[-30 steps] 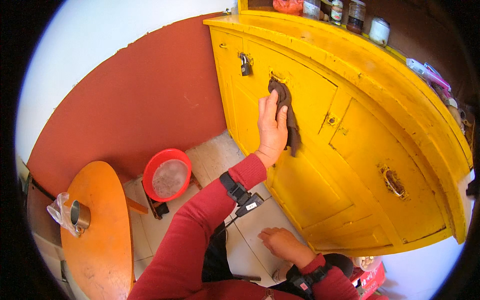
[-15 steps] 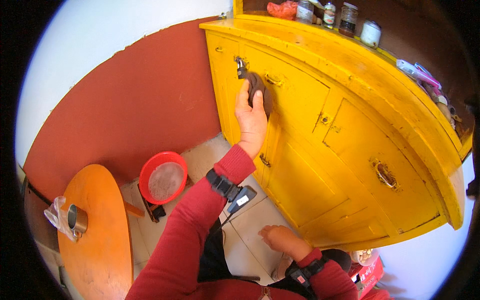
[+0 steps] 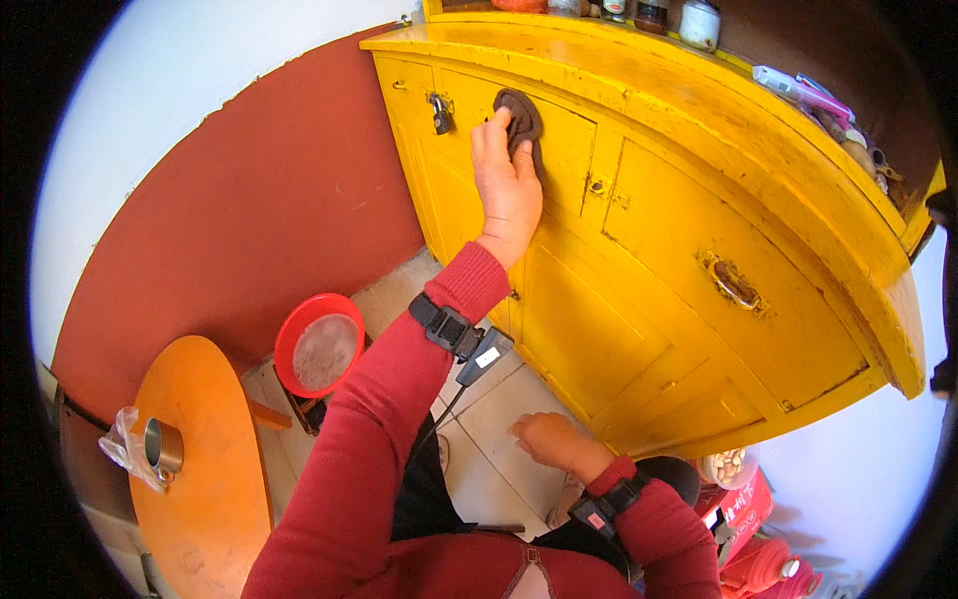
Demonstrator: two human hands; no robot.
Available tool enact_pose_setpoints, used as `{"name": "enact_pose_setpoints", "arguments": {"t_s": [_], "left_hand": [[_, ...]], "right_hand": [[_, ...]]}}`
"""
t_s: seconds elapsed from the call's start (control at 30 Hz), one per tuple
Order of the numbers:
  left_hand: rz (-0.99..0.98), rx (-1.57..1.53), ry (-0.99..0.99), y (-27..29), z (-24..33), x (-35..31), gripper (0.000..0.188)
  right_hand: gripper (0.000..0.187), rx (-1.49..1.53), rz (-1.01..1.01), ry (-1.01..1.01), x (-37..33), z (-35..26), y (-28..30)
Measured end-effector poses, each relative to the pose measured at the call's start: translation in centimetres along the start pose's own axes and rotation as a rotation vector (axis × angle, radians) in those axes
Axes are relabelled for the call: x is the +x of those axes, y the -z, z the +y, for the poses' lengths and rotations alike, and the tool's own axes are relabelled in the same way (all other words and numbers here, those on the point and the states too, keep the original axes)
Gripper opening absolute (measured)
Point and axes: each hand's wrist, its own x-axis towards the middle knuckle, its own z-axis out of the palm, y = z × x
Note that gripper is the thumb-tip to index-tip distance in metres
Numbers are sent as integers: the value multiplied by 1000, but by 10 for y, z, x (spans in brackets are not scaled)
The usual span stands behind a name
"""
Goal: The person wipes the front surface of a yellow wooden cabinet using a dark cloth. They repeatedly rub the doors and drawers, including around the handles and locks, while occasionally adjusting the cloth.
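My left hand (image 3: 509, 180) presses a folded dark brown cloth (image 3: 519, 113) against the upper drawer front of the yellow cabinet (image 3: 589, 329). The fingers lie on the cloth, and hand and cloth hide this drawer's handle. Just left of it, a black padlock (image 3: 440, 115) hangs from a hasp. Farther right, another drawer carries a worn metal handle (image 3: 733, 283). Low in front of my body, my right hand (image 3: 552, 440) rests with its fingers curled in, touching no part of the cabinet; nothing shows in it.
A red basin (image 3: 287, 349) of cloudy water stands on a low support by the red-and-white wall. At left, an orange round table (image 3: 205, 499) bears a metal mug (image 3: 165, 446) and a clear plastic bag (image 3: 125, 439). Jars (image 3: 700, 25) line the cabinet's shelf. Red bottles (image 3: 763, 567) stand lower right.
My left hand has slid the cloth right and upward across the drawer front, away from the padlock and over the handle. The view has shifted slightly; my right hand stays low.
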Motion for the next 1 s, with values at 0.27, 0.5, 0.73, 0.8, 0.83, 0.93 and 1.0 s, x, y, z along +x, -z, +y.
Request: {"name": "enact_pose_setpoints", "arguments": {"t_s": [0.27,0.5,0.73,0.8,0.83,0.93,1.0], "left_hand": [[-55,-37,103,-4,-17,-45,41],[-168,-307,8,0,15,-48,37],[-449,-234,-294,-4,83,-60,38],[-465,-170,-290,-2,75,-70,39],[-362,-85,-287,-1,69,-74,40],[-383,-90,-162,0,51,-85,47],[-492,-169,-255,4,50,-85,49]], "right_hand": [[22,-41,-100,-62,3,1,4],[17,-31,-29,-16,4,4,-1],[16,-22,-50,-115,3,0,-1],[16,-34,-48,-60,2,0,-1],[16,-40,-50,-41,2,0,-1],[19,-38,-99,-83,3,2,-3],[16,-30,-55,-47,4,3,-6]]}}
